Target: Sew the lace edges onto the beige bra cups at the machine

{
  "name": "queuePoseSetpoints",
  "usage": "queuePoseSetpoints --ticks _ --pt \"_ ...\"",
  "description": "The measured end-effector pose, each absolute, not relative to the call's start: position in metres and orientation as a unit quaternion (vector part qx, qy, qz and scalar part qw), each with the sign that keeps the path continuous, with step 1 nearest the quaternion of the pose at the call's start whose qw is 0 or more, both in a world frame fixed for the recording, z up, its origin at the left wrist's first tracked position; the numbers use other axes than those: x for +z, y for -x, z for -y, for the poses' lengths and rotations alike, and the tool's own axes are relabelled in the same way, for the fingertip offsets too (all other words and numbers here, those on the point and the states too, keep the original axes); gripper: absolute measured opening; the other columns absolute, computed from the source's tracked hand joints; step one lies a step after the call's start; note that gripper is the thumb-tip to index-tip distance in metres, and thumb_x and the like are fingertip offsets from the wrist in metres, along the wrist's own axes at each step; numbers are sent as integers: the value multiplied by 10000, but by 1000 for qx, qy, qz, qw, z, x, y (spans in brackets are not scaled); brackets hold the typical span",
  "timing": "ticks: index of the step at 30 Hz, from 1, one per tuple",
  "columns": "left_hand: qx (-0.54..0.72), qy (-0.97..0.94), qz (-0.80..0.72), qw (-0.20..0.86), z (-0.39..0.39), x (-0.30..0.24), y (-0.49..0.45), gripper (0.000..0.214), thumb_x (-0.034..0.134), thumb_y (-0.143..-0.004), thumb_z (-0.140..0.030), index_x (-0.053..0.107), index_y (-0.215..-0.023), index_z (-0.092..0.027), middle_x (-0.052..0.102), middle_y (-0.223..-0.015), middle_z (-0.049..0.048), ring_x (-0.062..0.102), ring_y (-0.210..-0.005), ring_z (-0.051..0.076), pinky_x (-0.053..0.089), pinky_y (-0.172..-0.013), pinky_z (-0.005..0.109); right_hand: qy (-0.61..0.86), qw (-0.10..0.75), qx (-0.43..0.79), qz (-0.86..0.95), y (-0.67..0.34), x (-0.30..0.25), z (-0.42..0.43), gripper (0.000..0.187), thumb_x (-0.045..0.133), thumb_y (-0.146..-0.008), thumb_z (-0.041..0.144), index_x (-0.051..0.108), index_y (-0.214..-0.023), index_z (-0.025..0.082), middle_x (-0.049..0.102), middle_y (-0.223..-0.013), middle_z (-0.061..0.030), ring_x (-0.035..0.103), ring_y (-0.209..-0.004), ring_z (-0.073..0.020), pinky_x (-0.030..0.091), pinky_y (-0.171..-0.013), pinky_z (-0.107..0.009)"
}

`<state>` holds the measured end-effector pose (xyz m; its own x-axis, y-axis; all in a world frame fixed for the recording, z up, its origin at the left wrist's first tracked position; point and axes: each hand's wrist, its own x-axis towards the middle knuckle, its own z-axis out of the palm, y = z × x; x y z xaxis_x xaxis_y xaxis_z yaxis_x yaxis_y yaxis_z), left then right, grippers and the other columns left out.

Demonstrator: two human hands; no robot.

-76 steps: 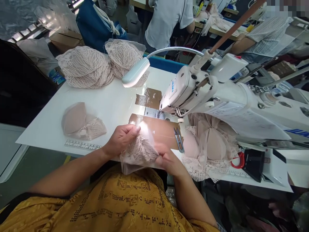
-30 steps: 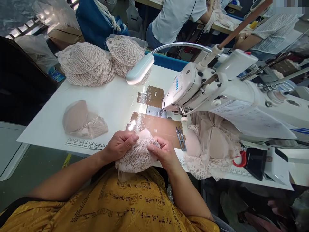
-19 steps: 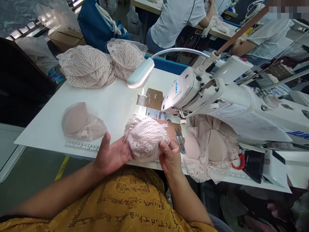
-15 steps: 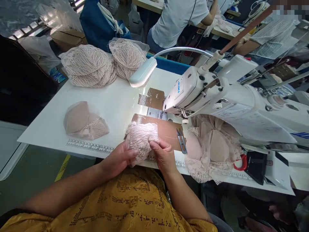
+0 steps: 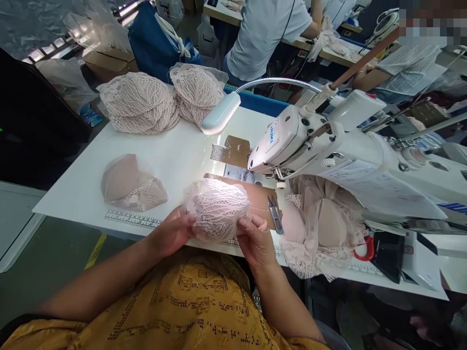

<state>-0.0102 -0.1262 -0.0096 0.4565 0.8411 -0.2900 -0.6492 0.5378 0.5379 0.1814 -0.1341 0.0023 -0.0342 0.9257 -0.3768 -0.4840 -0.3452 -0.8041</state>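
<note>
Since half a second ago: your lace cup [image 5: 217,206] opened out, dome up. Your left hand [image 5: 174,234] pinches its left edge. Cup sits between both hands over near table [image 5: 175,155] edge, long axis left-right; pale pink leaf-pattern lace. Your right hand [image 5: 255,238] curls round right rim. Snips [image 5: 275,214] just beside.

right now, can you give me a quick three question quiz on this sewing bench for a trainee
1. True or false: the left hand and the right hand both hold the lace cup.
2. Where do the thread snips lie? A in the left hand; B on the table, right of the lace cup; C on the floor.
3. What white thing on a bendy neck hangs over the table beside the sewing machine?

Key: 1 true. 2 B. 3 the lamp.
</note>
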Motion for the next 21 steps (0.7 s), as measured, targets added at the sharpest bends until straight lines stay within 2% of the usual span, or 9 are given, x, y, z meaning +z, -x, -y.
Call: queuePoseSetpoints --ticks 4,8,10,12,14,16,17,19,21 --pt "531 -71 -377 755 111 -3 7 152 654 -836 -244 697 -957 -164 740 -922 42 689 -953 212 556 -898 348 438 507 690 274 -186 5 135 214 849 -556 397 755 -623 218 714 -628 -24 624 -583 -177 539 -645 -336" --pt "501 16 -363 785 107 -1 8 332 462 -940 -370 686 -989 -130 738 -931 100 676 -1014 266 539 -922 436 428 549 669 261 -188 10 134 225 861 -536 404 764 -641 230 711 -615 -15 606 -541 -160 521 -579 -307" --pt "483 14 -319 815 110 -2 9 432 475 -917 -475 672 -1034 -109 730 -975 132 654 -1068 299 515 -953 472 431 560 661 251 -187 10 133 230 868 -521 398 758 -637 232 703 -599 -7 597 -524 -156 517 -562 -306" --pt "476 -19 -270 837 113 -4 11 492 573 -849 -530 653 -1089 -108 719 -1030 141 627 -1120 314 490 -989 475 436 552 662 257 -187 10 131 240 862 -527 406 750 -637 224 692 -585 -8 595 -517 -164 523 -560 -324" --pt "488 -53 -267 830 114 -6 16 357 688 -797 -394 663 -1039 -133 728 -995 107 628 -1122 292 481 -1011 435 441 539 665 269 -188 9 130 259 854 -538 426 744 -642 216 689 -583 -17 605 -527 -180 534 -575 -351" --pt "503 -66 -300 808 113 -8 22 160 683 -805 -242 674 -938 -155 736 -923 66 645 -1092 255 487 -1007 392 444 538 663 273 -190 9 129 269 855 -532 438 744 -652 224 697 -597 -23 623 -552 -195 546 -606 -372" --pt "505 -64 -312 802 113 -8 24 119 656 -829 -244 673 -911 -158 736 -912 61 650 -1080 246 495 -996 386 445 544 658 270 -191 9 129 269 858 -525 439 744 -656 233 701 -603 -22 629 -563 -199 552 -623 -379" --pt "497 -58 -298 813 115 -8 25 305 595 -875 -435 670 -982 -160 726 -993 85 639 -1095 257 507 -975 405 451 564 643 255 -193 9 128 272 870 -503 437 745 -659 252 709 -611 -14 631 -561 -197 558 -639 -384" --pt "464 -73 -240 850 121 -9 18 610 581 -805 -658 627 -1153 -160 683 -1140 126 608 -1142 283 506 -971 421 461 582 626 240 -190 8 127 285 878 -481 443 741 -650 259 719 -628 -10 628 -548 -193 559 -634 -384"
